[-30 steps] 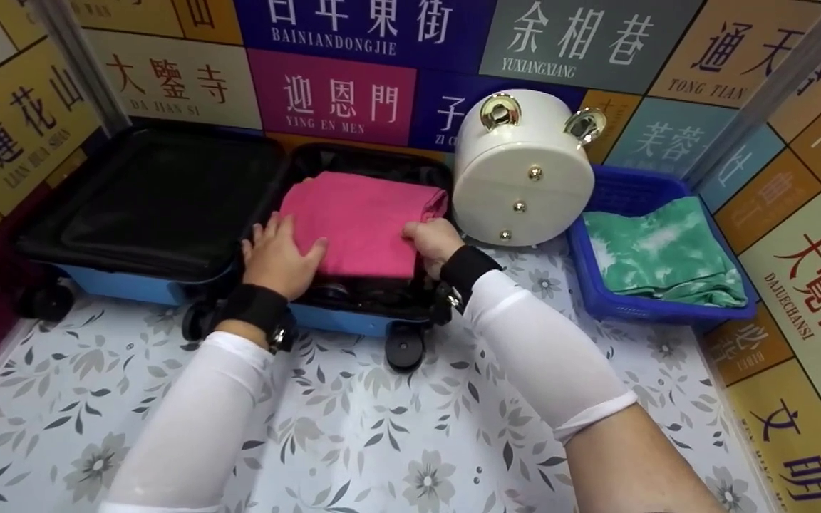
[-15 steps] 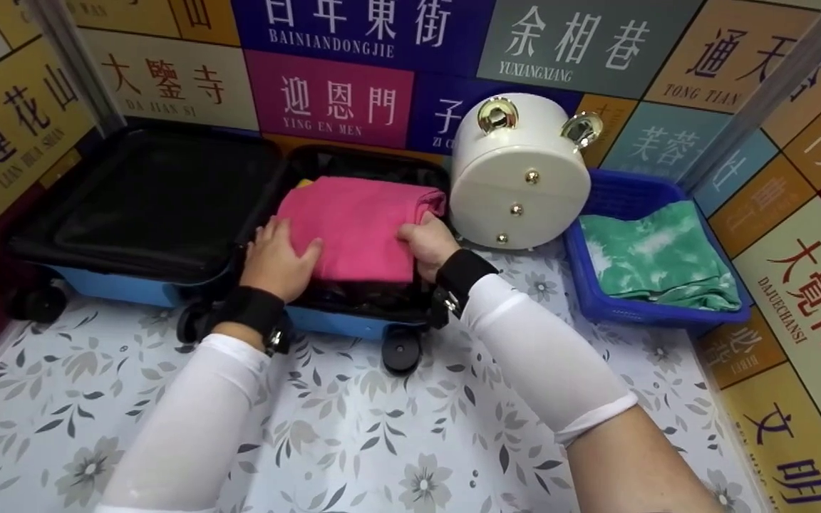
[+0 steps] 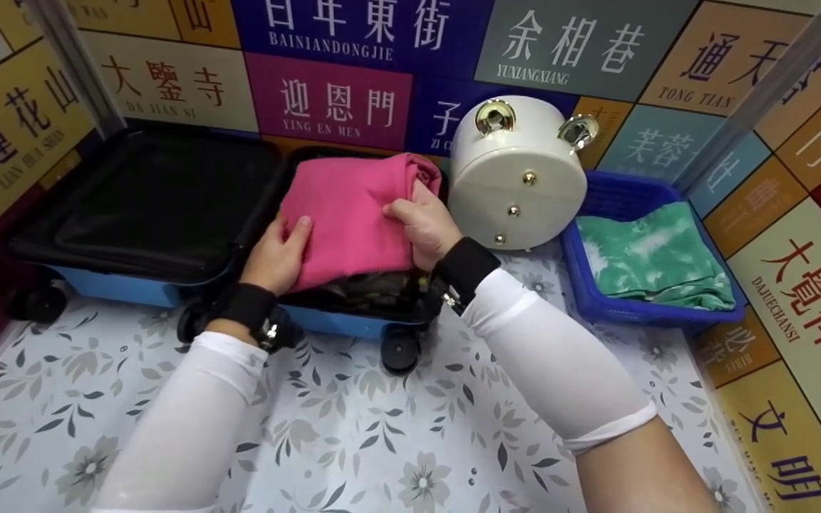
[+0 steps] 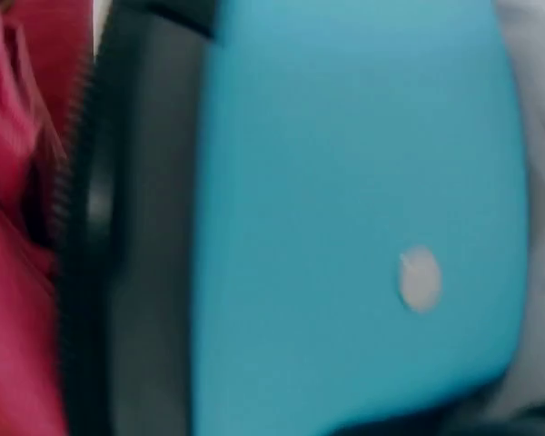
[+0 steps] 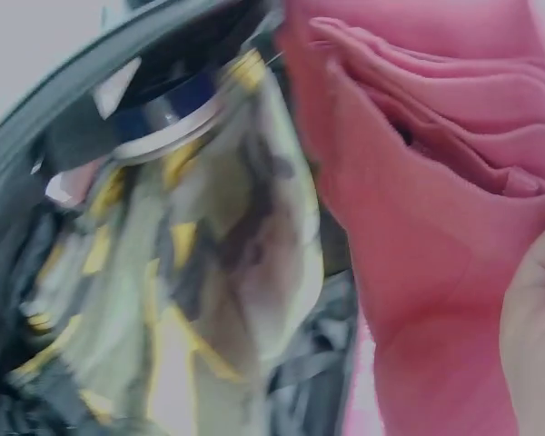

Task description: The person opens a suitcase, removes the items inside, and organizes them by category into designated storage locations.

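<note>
A folded pink cloth [image 3: 346, 221] is held tilted over the right half of an open blue suitcase [image 3: 343, 322]. My left hand [image 3: 274, 255] grips its left edge, thumb on top and the other fingers mostly hidden. At the right edge my right hand [image 3: 426, 224] pinches the folded layers, which show stacked in the right wrist view. Below the cloth, inside the suitcase, lies a camouflage-patterned fabric item [image 5: 236, 218] with yellow patches. The left wrist view is blurred and shows mainly the suitcase's blue shell [image 4: 354, 182]; the left hand is out of that view.
The suitcase's left half [image 3: 161, 206], covered in black, lies beside the right half. A white round case with gold ears [image 3: 485, 192] stands right of it. Farther right, a blue basket [image 3: 613, 310] holds a folded green-and-white cloth [image 3: 656, 253]. Printed panels rise behind.
The pink cloth has been raised and tilted, its right side higher, baring more of the suitcase's inside below. My right hand has moved up with it; my left hand has shifted slightly.
</note>
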`<state>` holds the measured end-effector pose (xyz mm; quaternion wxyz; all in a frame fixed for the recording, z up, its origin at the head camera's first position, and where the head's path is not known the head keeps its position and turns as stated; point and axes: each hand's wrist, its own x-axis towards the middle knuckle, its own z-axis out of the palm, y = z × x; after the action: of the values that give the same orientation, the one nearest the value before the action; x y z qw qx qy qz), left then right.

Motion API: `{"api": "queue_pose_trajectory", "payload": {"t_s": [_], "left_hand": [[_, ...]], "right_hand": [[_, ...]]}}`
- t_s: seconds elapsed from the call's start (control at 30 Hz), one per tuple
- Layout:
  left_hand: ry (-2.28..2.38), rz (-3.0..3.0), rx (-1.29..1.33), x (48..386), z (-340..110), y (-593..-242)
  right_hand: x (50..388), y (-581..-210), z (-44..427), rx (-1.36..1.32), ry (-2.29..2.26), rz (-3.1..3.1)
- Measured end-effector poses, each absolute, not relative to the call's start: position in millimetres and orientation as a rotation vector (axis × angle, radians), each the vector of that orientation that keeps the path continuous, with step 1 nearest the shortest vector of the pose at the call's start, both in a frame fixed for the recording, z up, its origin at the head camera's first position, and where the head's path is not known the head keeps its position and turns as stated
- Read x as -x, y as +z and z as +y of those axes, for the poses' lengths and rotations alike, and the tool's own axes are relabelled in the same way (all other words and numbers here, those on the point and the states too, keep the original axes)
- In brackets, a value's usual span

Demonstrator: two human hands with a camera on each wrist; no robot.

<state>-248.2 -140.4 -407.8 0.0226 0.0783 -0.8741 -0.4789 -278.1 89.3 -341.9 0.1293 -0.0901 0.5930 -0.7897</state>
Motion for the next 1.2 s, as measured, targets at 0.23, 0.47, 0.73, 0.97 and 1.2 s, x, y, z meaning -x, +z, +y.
{"api": "queue_pose_trajectory", "payload": {"t_s": [0.23,0.47,0.73,0.97,1.2], "left_hand": [[-2.32,-2.141,-0.253,245,-133,-404],[-2.822,-1.277,-0.024,235,-117,-400],[-2.711,-1.492,0.084,228,-111,-393],[-2.348,-1.967,0.137,228,-102,-389],[-2.004,-2.281,0.148,227,-83,-379]], "right_hand": [[254,-316,93,0.431,-2.31,1.563],[244,-322,111,0.496,-2.342,1.384],[254,-342,152,0.281,-2.17,1.349],[248,-341,173,0.197,-1.941,1.802],[238,-345,191,0.223,-2.066,2.124]]}}
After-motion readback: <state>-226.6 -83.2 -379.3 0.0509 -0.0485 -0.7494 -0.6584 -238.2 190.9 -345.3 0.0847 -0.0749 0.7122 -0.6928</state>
